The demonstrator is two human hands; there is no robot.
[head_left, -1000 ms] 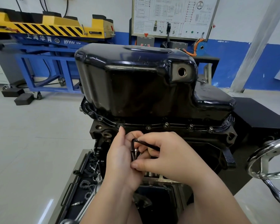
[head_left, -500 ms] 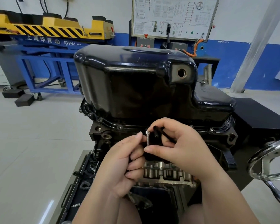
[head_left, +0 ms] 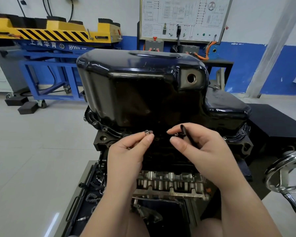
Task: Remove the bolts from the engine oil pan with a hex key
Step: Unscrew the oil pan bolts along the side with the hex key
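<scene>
Near the middle of the head view, just in front of the oil pan's near flange, the left hand pinches a loose bolt between thumb and forefinger, its other fingers relaxed beneath. The right hand sits just to its right, curled round the black hex key, whose long arm slants up out of the grip; its thumb and forefinger reach toward the flange, and whether the key's tip is seated in a head I cannot tell. The black oil pan stands upturned on the engine, glossy and probably oily, a stiff pressed shell that looks heavy. Flange bolts show at the left corner and at the right edge. The loose bolt is small, light, hard and likely slick, so a fingertip pinch on its head suits it and it could easily drop. The key is rigid, best held by its long arm for leverage. A chrome handwheel stands far right, and a tray of small parts lies near left.
</scene>
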